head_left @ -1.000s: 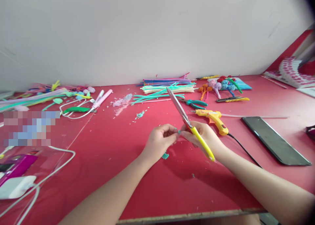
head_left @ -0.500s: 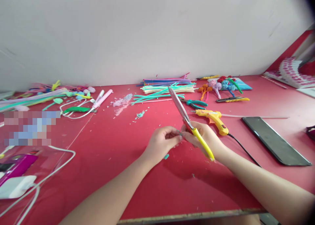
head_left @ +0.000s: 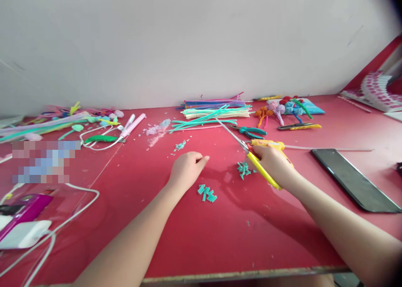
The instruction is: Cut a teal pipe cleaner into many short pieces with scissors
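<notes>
- Across the whole lower frame runs a red table (head_left: 194,237), its near edge a worn grey strip at the bottom; a plain pale wall closes it off along the top.
- Right of centre, the right hand (head_left: 274,163) is wrapped around the yellow handles of the scissors (head_left: 248,153), whose blades lie low over the table and point up-left, closed or nearly so.
- Just left of that hand lies a small pile of teal pieces (head_left: 243,169); a second pile of teal pieces (head_left: 207,193) sits lower, near the left wrist.
- At centre, the left hand (head_left: 186,167) rests on the table, fingers loosely curled, holding nothing that shows.
- Behind the right hand, a yellow glue gun (head_left: 266,144) and teal-handled pliers (head_left: 251,131) lie on the surface.
- Along the wall at upper centre sits a bundle of coloured pipe cleaners (head_left: 213,109); more craft stems spread at the left.
- At the right edge lies a dark phone (head_left: 351,178); white cables (head_left: 63,220) loop at lower left.
</notes>
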{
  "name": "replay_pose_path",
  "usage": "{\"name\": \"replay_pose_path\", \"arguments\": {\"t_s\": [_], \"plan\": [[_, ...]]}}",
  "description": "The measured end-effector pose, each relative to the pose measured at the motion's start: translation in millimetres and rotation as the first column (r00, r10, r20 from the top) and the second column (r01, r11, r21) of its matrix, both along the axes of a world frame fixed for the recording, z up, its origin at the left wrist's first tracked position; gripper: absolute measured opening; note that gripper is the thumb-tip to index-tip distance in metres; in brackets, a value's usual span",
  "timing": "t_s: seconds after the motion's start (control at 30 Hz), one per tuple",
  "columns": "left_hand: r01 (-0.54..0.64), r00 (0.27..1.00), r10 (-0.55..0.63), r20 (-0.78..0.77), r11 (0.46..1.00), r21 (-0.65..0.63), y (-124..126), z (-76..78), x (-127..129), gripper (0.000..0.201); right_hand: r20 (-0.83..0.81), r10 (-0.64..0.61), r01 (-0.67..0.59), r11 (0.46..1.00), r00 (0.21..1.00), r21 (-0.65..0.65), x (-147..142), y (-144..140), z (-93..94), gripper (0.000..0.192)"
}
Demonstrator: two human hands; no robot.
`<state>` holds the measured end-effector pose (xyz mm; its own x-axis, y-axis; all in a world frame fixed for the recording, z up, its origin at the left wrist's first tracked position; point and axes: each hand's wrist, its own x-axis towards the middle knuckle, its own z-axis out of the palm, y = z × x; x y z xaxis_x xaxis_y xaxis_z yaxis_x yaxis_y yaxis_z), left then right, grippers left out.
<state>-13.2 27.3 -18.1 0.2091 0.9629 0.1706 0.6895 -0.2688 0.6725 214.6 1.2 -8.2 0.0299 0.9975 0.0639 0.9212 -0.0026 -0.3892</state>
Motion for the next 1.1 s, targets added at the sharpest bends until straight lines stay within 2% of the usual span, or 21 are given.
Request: {"name": "replay_pose_path", "arguments": {"t_s": [0.1,0.17,0.23,0.33,0.4,0.5,0.7,0.8,0.87,0.93,1.03,1.1], "plan": [[0.001,1.0,-0.003,0.028,0.999,0.05,2.1,-3.2,0.1,0.002,0.128,0.034,-0.022,0.995,0.991,-0.098,3.5,4.6,-3.2,0.027],[0.06,0.995,-0.062,0.076,0.998,0.027,0.5,-1.8,1.6,0.014,0.187,0.043,-0.024,0.994,0.982,-0.103,3.4,5.0,-5.2,0.031],[0.19,0.978,-0.184,0.099,0.98,-0.059,-2.0,2.7,1.7,0.013,0.223,0.03,-0.013,0.997,0.974,-0.076,2.5,4.3,-5.8,0.033],[0.391,0.92,-0.376,0.11,0.892,-0.225,-4.6,11.3,-3.8,0.016,0.23,0.01,0.001,0.999,0.973,-0.048,0.5,2.5,-3.7,0.033],[0.442,0.896,-0.437,0.085,0.849,-0.29,-4.6,15.5,-10.5,0.018,0.214,0.01,-0.003,1.0,0.977,-0.03,-1.3,0.9,-1.6,0.032],[0.444,0.878,-0.479,-0.01,0.821,-0.358,-3.5,18.0,-19.9,0.017,0.195,0.028,-0.028,1.0,0.98,-0.004,-4.4,-1.4,-0.3,0.027],[0.358,0.863,-0.452,-0.227,0.863,-0.356,-6.8,19.2,-20.4,0.011,0.169,0.051,-0.058,0.998,0.984,0.034,-6.3,-2.9,-4.1,0.022],[0.335,0.866,-0.431,-0.254,0.877,-0.346,-8.1,20.7,-16.2,0.011,0.124,0.045,-0.051,0.998,0.991,0.048,-6.7,-3.9,-4.0,0.021],[0.302,0.91,-0.367,-0.195,0.906,-0.297,-8.1,20.9,-12.1,0.01,0.056,0.043,-0.046,0.998,0.998,0.045,-9.0,-6.3,-2.9,0.023],[0.276,0.95,-0.304,-0.067,0.924,-0.266,-8.7,19.5,-5.9,0.008,-0.085,0.085,-0.085,0.996,0.993,0.006,-13.4,-10.3,-1.7,0.023],[0.306,0.951,-0.27,0.153,0.898,-0.317,-13.3,14.1,7.6,0.008,-0.341,0.171,-0.218,0.97,0.924,-0.104,-22.6,-17.3,-0.4,0.02],[0.322,0.938,-0.255,0.233,0.889,-0.327,-18.9,9.7,17.2,0.007,-0.435,0.177,-0.262,0.954,0.883,-0.144,-28.2,-21.2,0.1,0.018]]}}
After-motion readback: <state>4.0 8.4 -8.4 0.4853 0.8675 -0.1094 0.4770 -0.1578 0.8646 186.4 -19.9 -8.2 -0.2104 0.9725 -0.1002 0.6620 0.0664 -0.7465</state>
